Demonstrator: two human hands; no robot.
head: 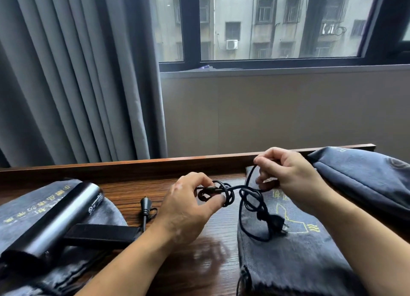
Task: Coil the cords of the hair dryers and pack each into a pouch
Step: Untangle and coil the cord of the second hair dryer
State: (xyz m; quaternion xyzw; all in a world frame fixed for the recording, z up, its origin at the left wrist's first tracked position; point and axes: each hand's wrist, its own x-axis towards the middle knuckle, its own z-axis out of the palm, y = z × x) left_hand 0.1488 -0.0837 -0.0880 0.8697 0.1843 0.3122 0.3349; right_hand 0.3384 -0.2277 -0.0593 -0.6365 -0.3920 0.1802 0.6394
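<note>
Cord (240, 188) hangs above the table (177, 180) between both hands: left hand (188, 207) pinches the small coil closed, right hand (288, 173) grips the free length, which I think should be fed in even, untwisted loops toward the plug (277, 223).

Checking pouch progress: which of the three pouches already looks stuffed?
The far-right pouch bulges full against the table's back edge. The pouches under the hair dryer and the plug lie flat.

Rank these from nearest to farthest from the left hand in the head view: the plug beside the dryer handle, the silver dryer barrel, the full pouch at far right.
From the left hand:
1. Plug, just left.
2. Silver dryer barrel, farther left.
3. Full pouch, far right.
</note>
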